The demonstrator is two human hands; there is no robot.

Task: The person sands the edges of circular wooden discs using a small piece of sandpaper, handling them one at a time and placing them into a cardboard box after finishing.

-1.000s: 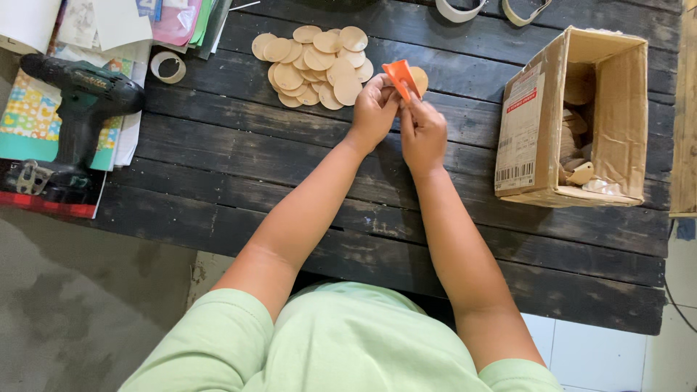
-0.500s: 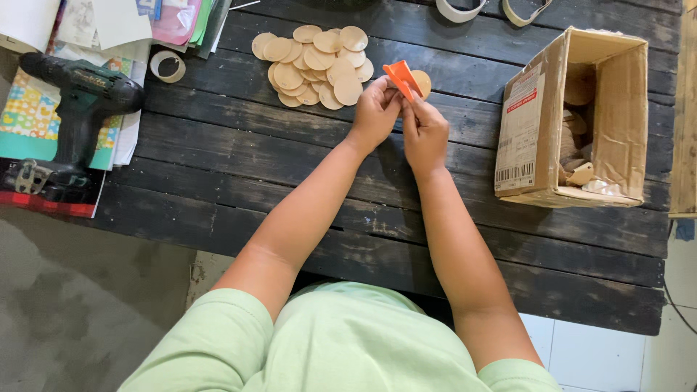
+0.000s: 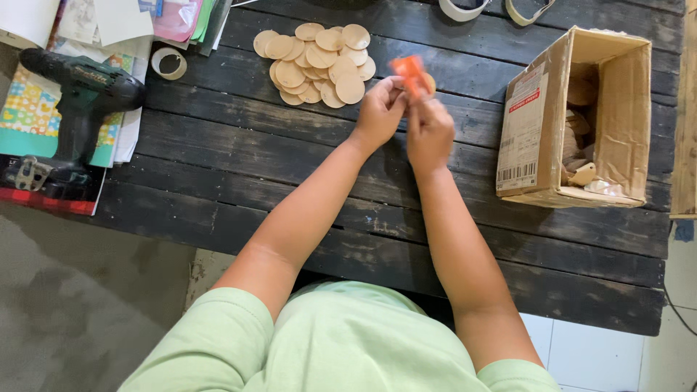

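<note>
Up near the middle of the dark plank table [image 3: 239, 156], the left hand [image 3: 379, 115] and right hand [image 3: 430, 134] meet, fingers pinched together on a small orange piece [image 3: 408, 74] that is blurred, so its shape is hard to make out. Behind it a round wooden disc [image 3: 430, 82] shows only as an edge; whether either hand holds it cannot be told. Just left lies a pile of round wooden discs [image 3: 319, 62]; to the right, an open cardboard box [image 3: 534, 131]

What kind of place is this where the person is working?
Probably a small home craft workshop. A dark plank wooden table carries a pile of round pale wooden discs, a dark green cordless drill and an open brown cardboard box, with tape rolls near the edges.
</note>
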